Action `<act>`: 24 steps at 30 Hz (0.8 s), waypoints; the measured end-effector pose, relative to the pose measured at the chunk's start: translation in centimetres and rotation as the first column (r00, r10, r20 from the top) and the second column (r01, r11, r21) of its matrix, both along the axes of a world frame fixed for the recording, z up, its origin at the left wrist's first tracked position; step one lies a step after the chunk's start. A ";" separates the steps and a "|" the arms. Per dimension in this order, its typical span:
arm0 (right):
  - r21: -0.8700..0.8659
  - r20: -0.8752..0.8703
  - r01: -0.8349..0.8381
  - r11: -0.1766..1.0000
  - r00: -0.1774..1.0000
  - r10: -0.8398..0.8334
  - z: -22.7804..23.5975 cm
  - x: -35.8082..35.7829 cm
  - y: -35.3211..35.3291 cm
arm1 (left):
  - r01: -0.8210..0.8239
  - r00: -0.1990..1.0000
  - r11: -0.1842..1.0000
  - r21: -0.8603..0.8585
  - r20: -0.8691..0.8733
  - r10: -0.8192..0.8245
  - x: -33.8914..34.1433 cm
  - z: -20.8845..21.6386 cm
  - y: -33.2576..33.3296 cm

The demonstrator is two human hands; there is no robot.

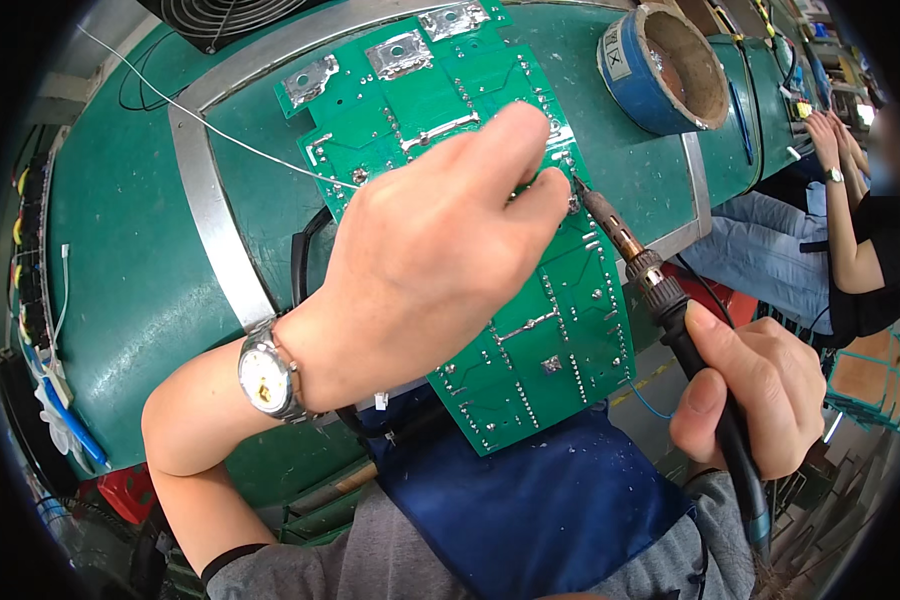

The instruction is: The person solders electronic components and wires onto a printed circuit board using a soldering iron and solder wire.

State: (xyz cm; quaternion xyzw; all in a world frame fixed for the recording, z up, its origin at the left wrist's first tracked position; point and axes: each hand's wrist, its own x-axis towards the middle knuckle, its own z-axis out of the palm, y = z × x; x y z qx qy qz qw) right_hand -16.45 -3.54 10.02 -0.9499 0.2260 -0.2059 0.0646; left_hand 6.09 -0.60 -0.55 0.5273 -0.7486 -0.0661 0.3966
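1. The left hand lay across the green board, thumb and forefinger pinched together at a spot near the board's right edge. It seemed to be feeding the thin solder wire, which ran in from the upper left and slipped under the hand, though the pinch itself hid the wire's end.
2. The board was tilted, its far end resting on the green bench and its near end hanging over the person's lap and blue apron. That angle turned the solder side up toward the face, probably to make the joints easy to see.
3. The right hand was clenched round the black handle of the iron, held like a pen. The tip touched the board just beside the left fingertips, so heat and wire met at one joint.
4. A silver watch sat on the left wrist, clear of the work.
5. Containers: a blue roll of tape stood on the bench past the board, upper right. Its brown core looked empty, as far as could be told.
6. A fan sat at the top edge, behind the board.
7. On the far right another person's hands worked at the same bench, well apart from the board.
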 end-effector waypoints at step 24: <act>-0.038 0.091 -0.024 0.999 0.995 0.027 -0.4 -2.1 1.2 | 0.055 0.998 0.998 -0.010 0.032 -0.055 -1.2 0.3 1.3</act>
